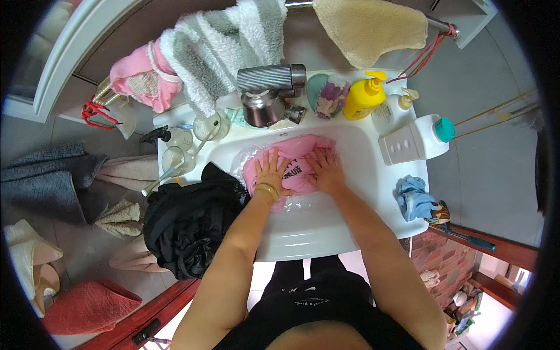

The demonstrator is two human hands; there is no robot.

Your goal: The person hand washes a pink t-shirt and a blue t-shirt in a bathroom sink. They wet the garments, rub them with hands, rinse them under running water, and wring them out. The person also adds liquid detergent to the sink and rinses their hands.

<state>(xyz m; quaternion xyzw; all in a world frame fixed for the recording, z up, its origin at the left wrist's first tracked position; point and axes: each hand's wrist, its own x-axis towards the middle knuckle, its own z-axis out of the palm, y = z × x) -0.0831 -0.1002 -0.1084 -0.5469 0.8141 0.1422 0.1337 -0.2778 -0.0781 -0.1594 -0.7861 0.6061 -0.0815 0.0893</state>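
Note:
A pink garment with dark printing (299, 151) lies wet and bunched in water in the white washbasin (306, 236). My left hand (271, 175), with a yellowish bangle at the wrist, presses flat on the garment's left part, fingers spread. On its right part rests my right hand (326, 173), palm down, fingers apart. Neither hand grips the cloth. A heap of black clothing (192, 223) sits over the basin's left rim, beside my left forearm.
Behind the basin stand a metallic faucet (264, 107), a yellow pump bottle (364, 98) and glass cups (177, 159). A white jug with a green cap (409, 142) and a blue cloth (413, 199) occupy the right rim. A striped towel (227, 48) hangs above.

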